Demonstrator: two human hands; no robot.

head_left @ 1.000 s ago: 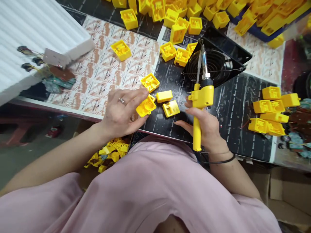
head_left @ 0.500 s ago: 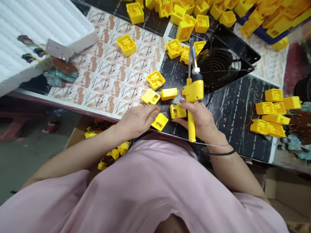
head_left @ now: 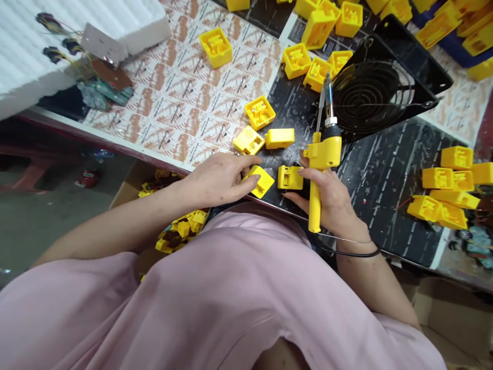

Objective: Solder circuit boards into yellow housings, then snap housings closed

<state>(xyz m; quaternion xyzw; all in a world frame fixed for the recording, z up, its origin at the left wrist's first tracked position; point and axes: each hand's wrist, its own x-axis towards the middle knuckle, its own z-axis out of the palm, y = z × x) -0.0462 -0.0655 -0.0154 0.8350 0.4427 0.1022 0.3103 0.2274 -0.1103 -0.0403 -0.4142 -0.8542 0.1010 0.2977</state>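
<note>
My right hand (head_left: pixel 333 198) is wrapped round the yellow handle of a soldering gun (head_left: pixel 323 154), its metal tip pointing away from me beside a thin feed tube. A thin wire trails from the handle's lower end. Close to that hand's fingertips lies a yellow plastic case (head_left: pixel 290 178) with a grille of small holes. My left hand (head_left: pixel 219 177) has its thumb and forefinger apart at another yellow case (head_left: pixel 262 181); the thumb overlaps its left side. Whether the left fingers grip it is hard to tell. Just beyond lie a perforated case (head_left: pixel 248 140) and a plain-sided case (head_left: pixel 280 139).
A black fan (head_left: pixel 365 97) stands behind the soldering gun. Several yellow cases (head_left: pixel 437 178) are grouped at right. White foam (head_left: pixel 142 25) with wired parts and circuit boards (head_left: pixel 103 92) lies at left. Below the table edge, a box holds yellow pieces (head_left: pixel 185 226).
The view has shifted. My left thumb and forefinger have spread apart by the near case. The case by my right hand has moved slightly towards me; the soldering gun stays in that hand.
</note>
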